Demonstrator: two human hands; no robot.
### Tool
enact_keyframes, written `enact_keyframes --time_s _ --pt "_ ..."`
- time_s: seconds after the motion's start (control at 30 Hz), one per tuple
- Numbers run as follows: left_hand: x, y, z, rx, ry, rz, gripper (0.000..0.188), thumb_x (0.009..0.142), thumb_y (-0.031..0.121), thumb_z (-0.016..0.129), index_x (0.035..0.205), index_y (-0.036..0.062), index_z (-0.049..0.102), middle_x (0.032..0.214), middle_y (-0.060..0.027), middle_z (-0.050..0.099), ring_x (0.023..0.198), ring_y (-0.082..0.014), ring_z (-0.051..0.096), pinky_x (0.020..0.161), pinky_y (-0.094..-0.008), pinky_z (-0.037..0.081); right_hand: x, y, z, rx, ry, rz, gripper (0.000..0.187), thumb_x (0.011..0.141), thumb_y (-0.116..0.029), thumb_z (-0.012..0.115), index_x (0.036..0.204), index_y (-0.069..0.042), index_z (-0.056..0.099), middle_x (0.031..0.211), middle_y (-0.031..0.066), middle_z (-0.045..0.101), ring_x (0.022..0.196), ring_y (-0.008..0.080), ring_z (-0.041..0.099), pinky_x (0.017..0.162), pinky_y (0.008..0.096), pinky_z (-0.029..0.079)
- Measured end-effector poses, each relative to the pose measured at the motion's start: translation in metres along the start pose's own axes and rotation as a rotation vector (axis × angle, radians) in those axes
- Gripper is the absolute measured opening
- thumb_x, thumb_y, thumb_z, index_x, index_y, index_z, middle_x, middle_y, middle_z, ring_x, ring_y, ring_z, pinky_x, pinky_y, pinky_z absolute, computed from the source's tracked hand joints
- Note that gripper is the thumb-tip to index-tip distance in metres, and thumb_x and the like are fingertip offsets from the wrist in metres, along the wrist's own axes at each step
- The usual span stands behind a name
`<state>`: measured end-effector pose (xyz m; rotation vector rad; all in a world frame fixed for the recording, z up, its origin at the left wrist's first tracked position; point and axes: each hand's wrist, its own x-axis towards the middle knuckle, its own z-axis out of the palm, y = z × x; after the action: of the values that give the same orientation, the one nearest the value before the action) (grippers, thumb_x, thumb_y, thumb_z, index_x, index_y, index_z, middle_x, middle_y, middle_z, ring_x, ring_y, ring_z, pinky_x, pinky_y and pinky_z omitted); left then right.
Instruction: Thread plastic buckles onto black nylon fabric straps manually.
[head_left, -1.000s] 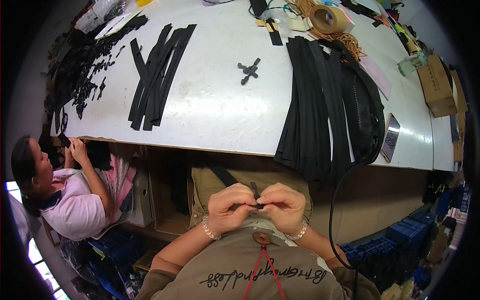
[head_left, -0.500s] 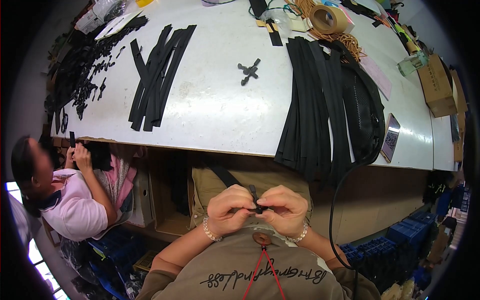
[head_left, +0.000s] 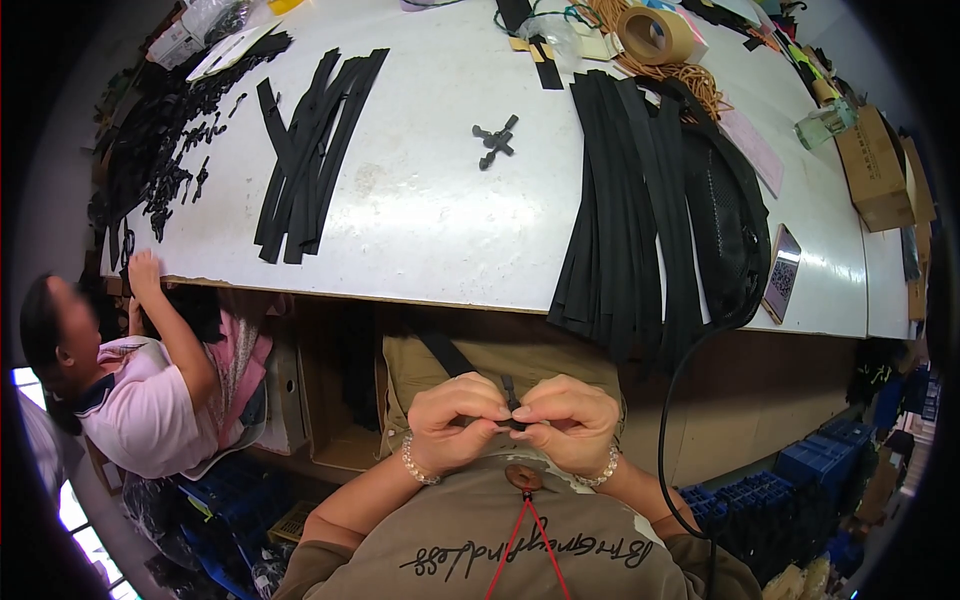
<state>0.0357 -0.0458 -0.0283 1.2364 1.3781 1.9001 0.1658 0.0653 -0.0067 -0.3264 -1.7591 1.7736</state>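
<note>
My left hand (head_left: 455, 418) and my right hand (head_left: 570, 418) meet in front of my chest, each with thumb and fingers pinched. Between the fingertips is a small black pull piece (head_left: 509, 386), its narrow end pointing up; the fingers hide the rest. A flat black strip (head_left: 445, 350) slants down behind my left hand; whether it joins the piece cannot be seen. Ahead on the white table (head_left: 440, 220) lies a small cluster of similar black pieces (head_left: 494, 142). A long bundle of black strips (head_left: 625, 210) hangs over the table edge to the right.
More black strips (head_left: 318, 155) and scattered small black parts (head_left: 180, 165) lie on the left. A black mesh bag (head_left: 722, 210), a phone (head_left: 782, 272) and a tape roll (head_left: 652, 37) are on the right. A co-worker (head_left: 140, 370) sits left. A black cable (head_left: 672, 420) hangs at my right.
My fingers have shifted slightly around the small black piece, which stays pinched between them. The co-worker's hand has gone up to the table edge.
</note>
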Motion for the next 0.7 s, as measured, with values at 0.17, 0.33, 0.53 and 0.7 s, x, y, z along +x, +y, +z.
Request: enact_keyframes --time_s 0.17,0.33,0.53,0.7 --pt "-0.002 0.000 -0.003 -0.103 -0.014 -0.078 0.007 0.076 0.002 0.066 0.079 -0.0011 0.062 0.075 -0.0103 0.063 0.065 -0.0198 0.059 0.060 -0.0287 0.047 0.003 -0.003 -0.001 -0.031 -0.021 0.001 0.017 0.068 0.000 0.073 0.084 -0.002 0.067 0.080 0.0083 0.066 0.068 0.0172 0.062 0.058 0.0245 0.049" --pt "-0.003 0.001 -0.002 -0.135 -0.005 -0.109 0.005 0.075 0.000 0.066 0.078 -0.0007 0.062 0.074 -0.0103 0.063 0.065 -0.0198 0.059 0.060 -0.0290 0.047 0.005 -0.008 -0.001 -0.089 -0.043 0.003 0.017 0.068 0.000 0.073 0.084 -0.003 0.068 0.079 0.0080 0.065 0.067 0.0176 0.062 0.058 0.0250 0.049" --pt "-0.007 -0.003 -0.006 -0.166 -0.016 -0.099 0.005 0.074 0.000 0.066 0.078 -0.0010 0.063 0.075 -0.0107 0.064 0.066 -0.0201 0.060 0.060 -0.0292 0.047 0.010 -0.017 -0.005 -0.142 -0.109 0.008 0.019 0.067 0.001 0.073 0.085 -0.003 0.068 0.078 0.0081 0.065 0.067 0.0179 0.062 0.058 0.0256 0.049" --pt "-0.008 -0.006 -0.007 -0.194 -0.017 -0.102 0.007 0.073 -0.001 0.067 0.080 -0.0019 0.064 0.075 -0.0113 0.065 0.067 -0.0208 0.061 0.061 -0.0294 0.048 0.010 -0.019 -0.005 -0.158 -0.122 -0.013 0.020 0.067 0.002 0.072 0.087 -0.002 0.068 0.078 0.0080 0.064 0.066 0.0179 0.061 0.057 0.0255 0.049"
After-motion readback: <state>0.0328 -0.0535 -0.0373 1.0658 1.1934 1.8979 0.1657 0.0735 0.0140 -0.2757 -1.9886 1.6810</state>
